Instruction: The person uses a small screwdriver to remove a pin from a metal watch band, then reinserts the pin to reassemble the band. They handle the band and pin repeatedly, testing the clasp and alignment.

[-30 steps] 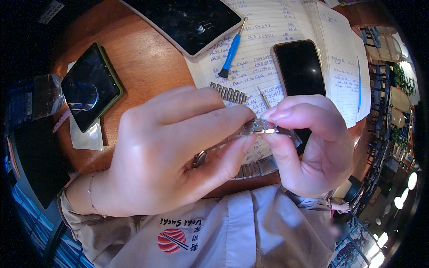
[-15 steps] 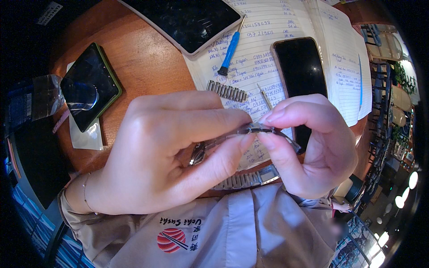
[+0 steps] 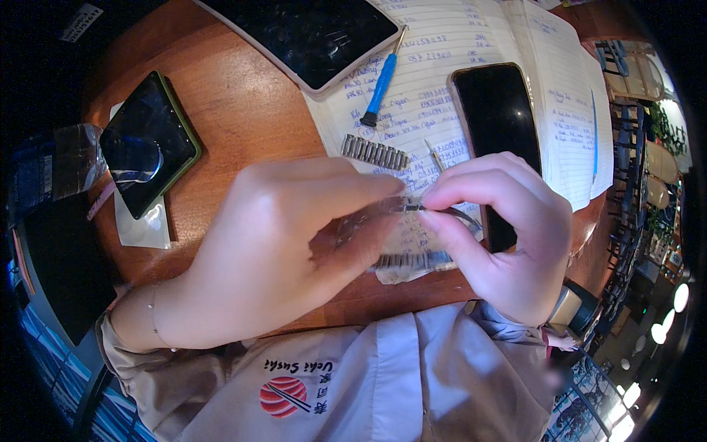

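My left hand (image 3: 269, 228) and my right hand (image 3: 508, 228) face each other over an open notebook (image 3: 331, 110). Thumb and forefinger of each pinch a metal watch band (image 3: 412, 208), seen edge-on between the fingertips. A looped part of the band hangs below, blurred by motion; my left fingers hide its left side. Just beyond the hands, a separate piece of metal link band (image 3: 375, 152) lies on the page. Beside it rests a thin pointed metal piece (image 3: 434, 155), partly covered by my right hand.
A blue screwdriver (image 3: 381, 87) lies on the notebook, near a tablet-like device (image 3: 317, 37). One dark phone (image 3: 497, 114) rests on the pages at right. Another, green-edged phone (image 3: 151, 144) sits on a white packet (image 3: 143, 228) on the wooden table (image 3: 221, 96).
Both hands have shifted slightly, still pinching the band. The band's hanging loop has swung up, away from my shirt. The things on the table have stayed put.
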A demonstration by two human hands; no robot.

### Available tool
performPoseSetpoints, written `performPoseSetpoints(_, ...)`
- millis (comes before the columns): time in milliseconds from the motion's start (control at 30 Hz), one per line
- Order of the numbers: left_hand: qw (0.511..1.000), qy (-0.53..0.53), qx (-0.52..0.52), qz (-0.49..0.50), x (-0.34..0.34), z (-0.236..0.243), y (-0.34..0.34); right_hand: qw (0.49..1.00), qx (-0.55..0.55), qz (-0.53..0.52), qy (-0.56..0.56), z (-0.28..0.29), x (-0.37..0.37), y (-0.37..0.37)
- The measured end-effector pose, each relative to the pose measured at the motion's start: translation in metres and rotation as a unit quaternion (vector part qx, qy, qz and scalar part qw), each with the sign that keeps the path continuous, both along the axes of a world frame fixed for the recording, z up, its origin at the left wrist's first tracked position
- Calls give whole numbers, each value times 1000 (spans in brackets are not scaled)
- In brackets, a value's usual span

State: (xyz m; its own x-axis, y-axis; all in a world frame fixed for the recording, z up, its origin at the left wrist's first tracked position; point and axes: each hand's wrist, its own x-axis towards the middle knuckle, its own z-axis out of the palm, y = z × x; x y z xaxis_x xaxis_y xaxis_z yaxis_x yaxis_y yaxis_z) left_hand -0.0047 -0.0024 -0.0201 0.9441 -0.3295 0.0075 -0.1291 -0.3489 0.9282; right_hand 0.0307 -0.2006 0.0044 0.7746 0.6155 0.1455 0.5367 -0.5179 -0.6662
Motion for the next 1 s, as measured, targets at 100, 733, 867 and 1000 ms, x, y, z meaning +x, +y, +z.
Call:
performPoseSetpoints(100, 998, 19, 1, 52, -6, -10, -6, 998, -62, 11, 13, -2, 2, -3)
performPoseSetpoints(733, 992, 92, -76, 37, -2, -22, -11, 956, -251, -133, -73, -22, -6, 6)
performPoseSetpoints(867, 994, 79, -67, 27, -1, -22, -8, 976, -154, -138, -72, -21, -4, -1)
performPoseSetpoints(1000, 993, 90, -80, 20, 0, -19, -6, 992, -36, -123, -16, -3, -5, -4)
